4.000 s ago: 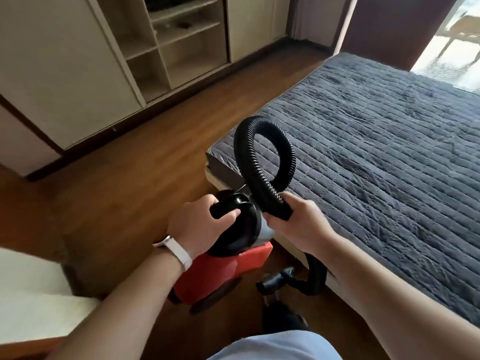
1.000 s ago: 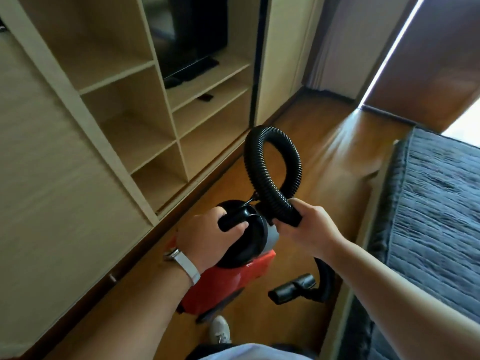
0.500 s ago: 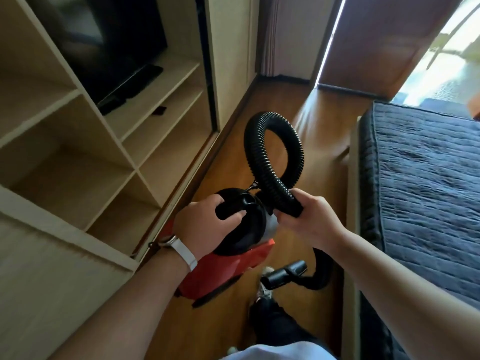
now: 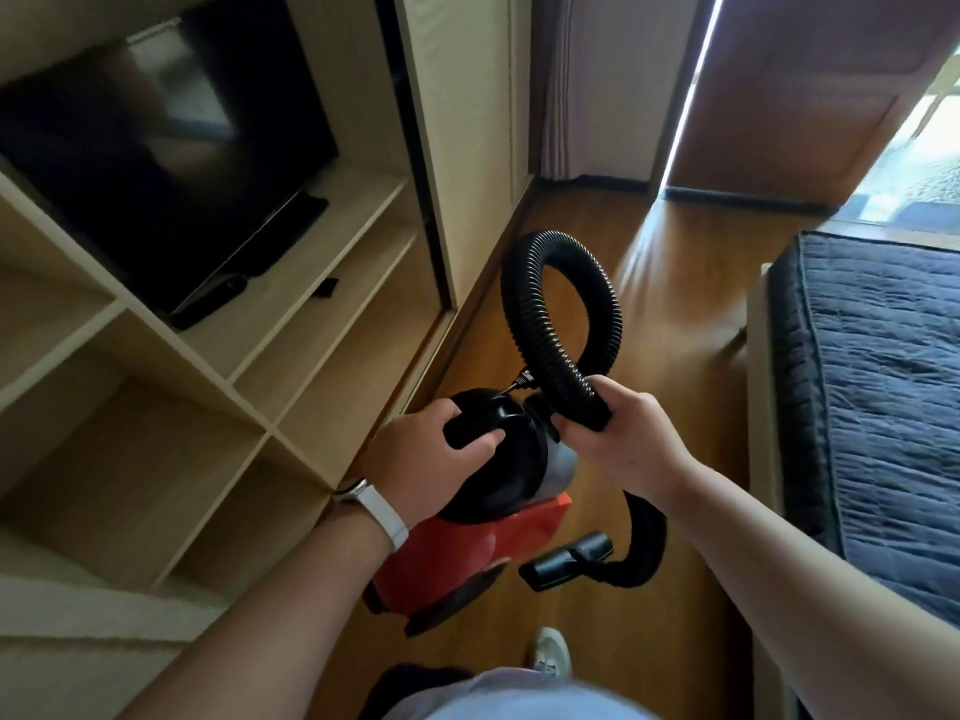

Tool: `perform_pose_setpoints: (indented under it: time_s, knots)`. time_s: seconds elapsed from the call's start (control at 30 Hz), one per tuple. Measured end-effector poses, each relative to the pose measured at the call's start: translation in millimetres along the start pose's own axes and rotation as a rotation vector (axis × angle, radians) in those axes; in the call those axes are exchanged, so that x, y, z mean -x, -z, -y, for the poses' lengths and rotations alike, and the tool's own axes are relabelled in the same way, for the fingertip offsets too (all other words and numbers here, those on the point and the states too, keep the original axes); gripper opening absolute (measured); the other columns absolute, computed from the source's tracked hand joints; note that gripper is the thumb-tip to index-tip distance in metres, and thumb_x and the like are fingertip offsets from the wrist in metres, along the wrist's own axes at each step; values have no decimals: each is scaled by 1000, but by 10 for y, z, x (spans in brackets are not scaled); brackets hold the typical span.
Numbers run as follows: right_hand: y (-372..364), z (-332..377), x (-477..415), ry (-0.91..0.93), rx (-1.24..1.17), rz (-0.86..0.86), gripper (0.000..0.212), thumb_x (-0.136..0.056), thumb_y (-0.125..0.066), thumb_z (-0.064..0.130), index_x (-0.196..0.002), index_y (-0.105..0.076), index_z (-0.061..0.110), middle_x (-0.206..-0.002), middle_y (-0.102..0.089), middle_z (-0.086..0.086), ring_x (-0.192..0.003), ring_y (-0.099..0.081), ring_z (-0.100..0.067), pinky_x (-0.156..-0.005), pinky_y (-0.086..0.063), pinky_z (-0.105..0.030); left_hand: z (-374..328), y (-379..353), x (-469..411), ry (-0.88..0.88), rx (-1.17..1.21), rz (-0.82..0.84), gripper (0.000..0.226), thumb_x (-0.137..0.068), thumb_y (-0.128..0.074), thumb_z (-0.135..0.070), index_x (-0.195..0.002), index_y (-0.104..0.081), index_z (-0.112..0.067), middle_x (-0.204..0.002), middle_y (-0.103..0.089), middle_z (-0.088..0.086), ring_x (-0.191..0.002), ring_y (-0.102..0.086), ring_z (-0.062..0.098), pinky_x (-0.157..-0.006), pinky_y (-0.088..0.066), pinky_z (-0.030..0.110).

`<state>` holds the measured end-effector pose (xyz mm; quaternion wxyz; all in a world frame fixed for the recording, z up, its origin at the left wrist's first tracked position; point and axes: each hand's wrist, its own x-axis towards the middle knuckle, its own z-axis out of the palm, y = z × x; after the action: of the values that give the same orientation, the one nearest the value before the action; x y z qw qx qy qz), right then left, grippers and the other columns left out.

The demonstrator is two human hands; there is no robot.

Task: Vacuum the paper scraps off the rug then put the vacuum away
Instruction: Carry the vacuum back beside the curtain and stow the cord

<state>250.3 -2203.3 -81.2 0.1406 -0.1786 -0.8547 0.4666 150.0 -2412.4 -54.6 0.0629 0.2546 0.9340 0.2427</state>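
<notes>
The vacuum [image 4: 457, 558] is carried clear of the floor [image 4: 665, 283], its handle [image 4: 467, 434] gripped by the left hand [image 4: 421, 465] and the looped hose [image 4: 563, 324] clasped by the right hand [image 4: 623, 439]; the shelf unit [image 4: 244, 402] (a likely storage place) lies to the left, nearer the left hand.

Centre: left grip [image 4: 426, 459] on top of red canister vacuum [image 4: 467, 558]; right grip [image 4: 623, 433] just right of it, round black ribbed hose [image 4: 561, 314]. Hose loops beyond both grips, then drops below right grip to black floor nozzle [image 4: 566, 561]. Pale wooden shelf unit [image 4: 218, 366] left of left grip, black flat television [image 4: 156, 163] in it. Dark quilted bed [image 4: 883, 381] right of right grip. Wooden floor [image 4: 675, 304] beneath, between shelf unit and bed.
</notes>
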Motion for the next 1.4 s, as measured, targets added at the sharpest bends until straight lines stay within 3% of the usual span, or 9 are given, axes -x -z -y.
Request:
perform_pose_setpoints:
  time_s: [0.2,0.4,0.6,0.93,1.17,1.4]
  knots:
    - [70,3,-724,3,15,-35,16,-72,-76,36,-83,-63,35,-67,-62,7,-56,-53,-9,-58,-51,-36,-52,89,-811,-40,-5,-23,39,-79,-60,-65,-79,-58,-27,-63,-61,-8,-62,-58,9,-55,-50,29]
    - [14,-147,-1564,-45,103,-97,17,-73,-77,33,-86,-67,29,-65,-63,7,-58,-55,-12,-57,-49,-32,89,-16,-1774,-94,44,25,37,-79,-63,-64,-78,-58,-27,-64,-61,-9,-60,-58,5,-50,-41,22]
    - [-139,-218,-2448,-125,157,-169,17,-75,-79,29,-87,-67,26,-63,-62,8,-54,-55,-8,-54,-50,-31,322,-92,-2860,-204,111,106,36,-80,-62,-64,-76,-59,-29,-62,-61,-12,-58,-57,1,-50,-45,21]
    - [-154,-194,-3537,-209,57,-358,18,-76,-78,26,-86,-64,31,-71,-63,6,-66,-59,-20,-66,-55,-45,268,4,-4534,-438,83,155,41,-79,-59,-68,-87,-63,-28,-65,-64,-9,-60,-62,7,-54,-55,31]
    - [54,-428,-4208,-217,-38,-419,18,-73,-73,36,-87,-67,25,-78,-68,-3,-74,-63,-29,-70,-54,-50,-18,-179,-5372,-475,65,192,40,-79,-59,-69,-85,-63,-30,-66,-63,-12,-61,-60,4,-54,-54,27]
    - [467,-949,-5090,-250,-90,-439,13,-78,-78,24,-84,-67,24,-75,-66,-8,-72,-60,-30,-68,-53,-49,-474,-572,-6222,-420,94,262,38,-79,-58,-68,-84,-63,-31,-69,-65,-13,-65,-62,1,-55,-56,28]
